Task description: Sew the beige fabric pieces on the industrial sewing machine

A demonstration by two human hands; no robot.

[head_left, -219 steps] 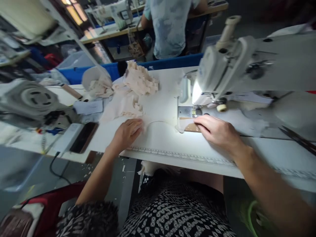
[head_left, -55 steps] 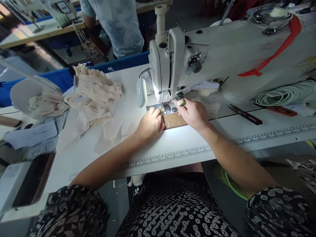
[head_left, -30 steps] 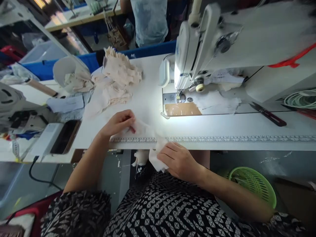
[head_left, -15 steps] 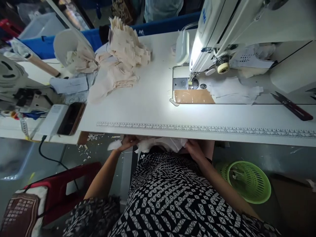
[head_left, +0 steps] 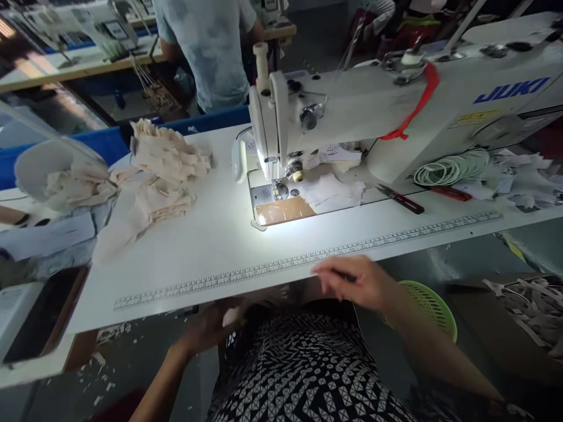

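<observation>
My right hand (head_left: 354, 281) is raised over the front edge of the white sewing table (head_left: 211, 252), near the printed ruler. Its fingers are loosely bent and a little apart, with nothing seen between them. Below the table edge, over my lap, my left hand (head_left: 211, 328) is blurred and in shadow. A small bit of white fabric (head_left: 231, 316) shows at its fingers, which appear closed on it. The sewing machine (head_left: 272, 135) stands beyond, its lamp lighting the needle area. White fabric pieces (head_left: 332, 190) lie right of the needle.
Stacked beige fabric pieces (head_left: 162, 158) lie on the table's left. Red-handled snips (head_left: 401, 199) and a coil of pale cord (head_left: 453, 169) are at the right. A phone (head_left: 44, 310) sits far left. A green basket (head_left: 433, 305) stands below. Another person (head_left: 204, 53) is beyond the table.
My right hand has let go of the white fabric and risen above the table edge. My left hand has shifted inward. Most of the fabric over my lap is out of sight. The view has tilted up and rightward.
</observation>
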